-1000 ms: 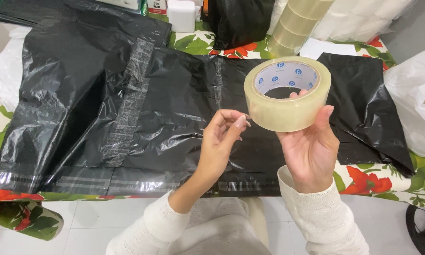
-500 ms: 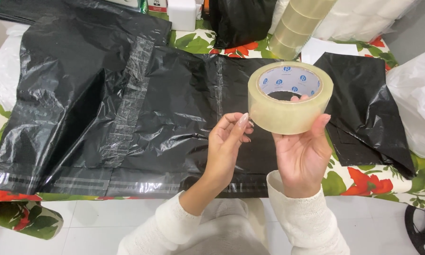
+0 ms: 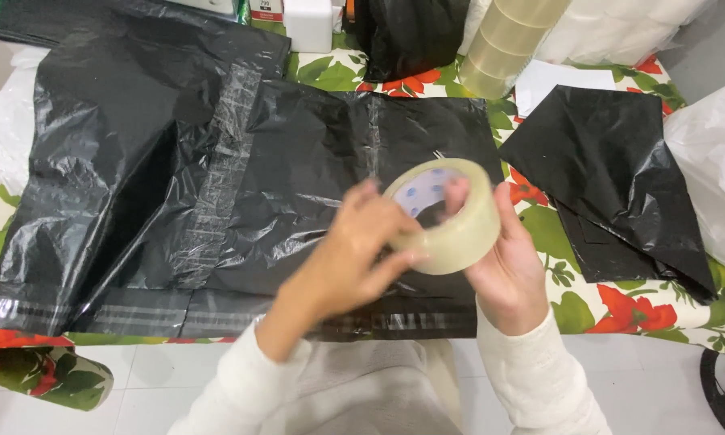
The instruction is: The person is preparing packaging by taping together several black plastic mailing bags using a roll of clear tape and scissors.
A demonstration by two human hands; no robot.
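Both hands grasp a clear tape roll (image 3: 447,221) above the near edge of a desk (image 3: 576,302) with a floral cover. The right hand (image 3: 503,262) cradles the roll from below, one finger through its core; the left hand (image 3: 362,254) pinches its near rim. Black bags (image 3: 298,169) lie flat beneath, a stack of tape rolls (image 3: 511,40) at the far side, and a white bag (image 3: 712,169) at right.

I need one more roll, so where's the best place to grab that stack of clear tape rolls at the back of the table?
Take the top roll of the stack of clear tape rolls around its curved outer wall, coming from above or the open front. The stack leans, so a sideways push could likely topple it. The white rolls crowd its right side.
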